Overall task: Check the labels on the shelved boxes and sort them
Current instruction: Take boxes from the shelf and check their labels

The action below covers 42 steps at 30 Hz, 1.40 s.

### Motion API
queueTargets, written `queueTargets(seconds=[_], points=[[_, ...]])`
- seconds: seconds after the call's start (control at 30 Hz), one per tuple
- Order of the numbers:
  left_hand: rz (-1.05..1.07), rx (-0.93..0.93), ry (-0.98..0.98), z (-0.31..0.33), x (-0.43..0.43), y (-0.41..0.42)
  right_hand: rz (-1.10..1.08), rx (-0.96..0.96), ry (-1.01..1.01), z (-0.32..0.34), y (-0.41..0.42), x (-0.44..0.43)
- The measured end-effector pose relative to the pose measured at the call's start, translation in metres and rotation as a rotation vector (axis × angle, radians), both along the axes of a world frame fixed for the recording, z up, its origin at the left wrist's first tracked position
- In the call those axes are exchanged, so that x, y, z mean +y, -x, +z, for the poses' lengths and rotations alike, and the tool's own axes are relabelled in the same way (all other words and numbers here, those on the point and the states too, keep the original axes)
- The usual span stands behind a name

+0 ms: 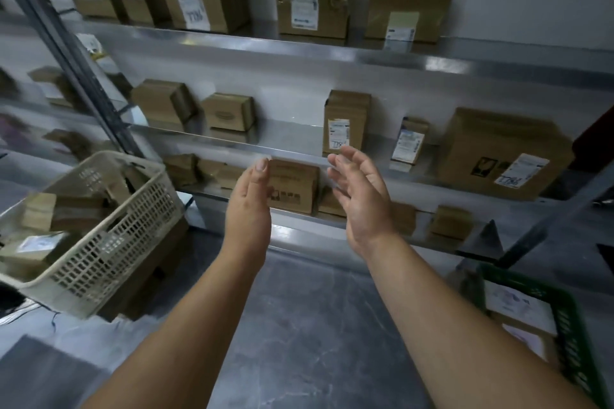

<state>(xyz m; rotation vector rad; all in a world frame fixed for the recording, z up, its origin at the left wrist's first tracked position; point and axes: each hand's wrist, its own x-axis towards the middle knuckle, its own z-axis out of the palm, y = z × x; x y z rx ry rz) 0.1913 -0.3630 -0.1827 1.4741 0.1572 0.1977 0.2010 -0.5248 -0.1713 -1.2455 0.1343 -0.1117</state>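
Head view, 1 entry. Left hand (251, 199) and right hand (362, 196) hung raised, fingers straight and spread, holding nothing, apart on either side of the printed box (292, 184). Box stood near the front edge of the lowest shelf (309, 232), neighbour box (329, 202) just beside it. Cream basket (126, 236) at left held boxes. Risk, judged: no shipping label faced outward, so a misread could missort it. A hasty 2-handed grab could knock the neighbour off.
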Motion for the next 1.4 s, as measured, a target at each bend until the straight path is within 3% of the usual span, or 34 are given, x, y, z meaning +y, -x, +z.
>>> queueTargets(seconds=[0.43, 1.07, 1.4], points=[[0.199, 0.027, 0.027, -0.003, 0.116, -0.039, 0.106, 0.024, -0.003, -0.008, -0.069, 0.089], [0.328, 0.041, -0.002, -0.009, 0.180, -0.204, 0.255, 0.029, 0.032, -0.019, -0.257, 0.160], [0.314, 0.052, 0.021, -0.006, 0.204, -0.264, 0.251, 0.039, -0.007, -0.021, -0.315, 0.189]])
